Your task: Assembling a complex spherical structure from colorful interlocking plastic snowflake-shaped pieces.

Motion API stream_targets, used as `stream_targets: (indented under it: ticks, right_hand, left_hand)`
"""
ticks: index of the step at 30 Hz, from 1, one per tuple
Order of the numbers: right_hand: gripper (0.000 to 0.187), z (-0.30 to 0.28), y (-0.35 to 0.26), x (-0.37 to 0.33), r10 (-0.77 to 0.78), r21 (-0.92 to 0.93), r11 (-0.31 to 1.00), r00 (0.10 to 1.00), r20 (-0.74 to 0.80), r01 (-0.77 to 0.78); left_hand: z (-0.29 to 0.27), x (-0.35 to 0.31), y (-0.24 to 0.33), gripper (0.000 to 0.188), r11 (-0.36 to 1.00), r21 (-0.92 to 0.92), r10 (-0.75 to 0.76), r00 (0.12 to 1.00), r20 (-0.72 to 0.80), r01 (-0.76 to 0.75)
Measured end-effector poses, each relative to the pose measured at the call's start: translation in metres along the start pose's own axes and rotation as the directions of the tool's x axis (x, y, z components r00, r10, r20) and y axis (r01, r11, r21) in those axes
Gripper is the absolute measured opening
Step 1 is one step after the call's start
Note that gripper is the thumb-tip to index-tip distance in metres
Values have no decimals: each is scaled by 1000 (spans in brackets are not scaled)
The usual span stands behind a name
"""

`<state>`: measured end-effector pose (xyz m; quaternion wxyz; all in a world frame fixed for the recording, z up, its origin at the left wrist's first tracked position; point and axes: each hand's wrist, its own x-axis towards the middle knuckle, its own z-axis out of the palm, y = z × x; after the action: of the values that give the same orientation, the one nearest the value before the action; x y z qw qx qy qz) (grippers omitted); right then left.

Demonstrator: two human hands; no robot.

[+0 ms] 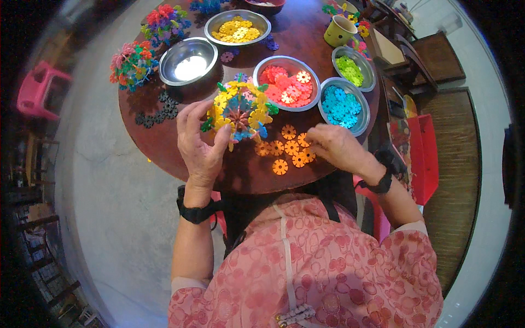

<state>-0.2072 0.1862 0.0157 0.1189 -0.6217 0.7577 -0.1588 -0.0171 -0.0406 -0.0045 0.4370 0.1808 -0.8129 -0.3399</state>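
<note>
My left hand grips a round openwork ball of interlocking plastic discs, its fingers and thumb around the left side. Yellow discs form most of the ball, with green and blue pieces sticking out and a reddish-pink spray in the middle. Just right of several loose orange discs lying on the table, my right hand has its fingers drawn together. Its fingertips meet the edge of an orange disc; whether they pinch it is hidden.
On the brown round table stand metal bowls of yellow, red, blue and green discs. A bare metal bowl, black discs, finished colourful clusters and a yellow-green cup share it. A pink stool stands left.
</note>
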Motion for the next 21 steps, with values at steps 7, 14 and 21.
stream_targets:
  ticks: [7,14,21]
  right_hand:
    - [17,-49,28,74,7,-17,1000,973,-232,-12]
    - [40,-18,52,143,121,-310,934,975,-187,-176]
    - [36,-16,60,148,240,-140,958,967,-79,-250]
  left_hand:
    - [0,-2,-1,45,1000,21,3,1000,0,-3]
    - [0,-2,-1,45,999,4,-41,999,0,41]
    - [-2,-1,2,45,997,-15,-69,997,19,69]
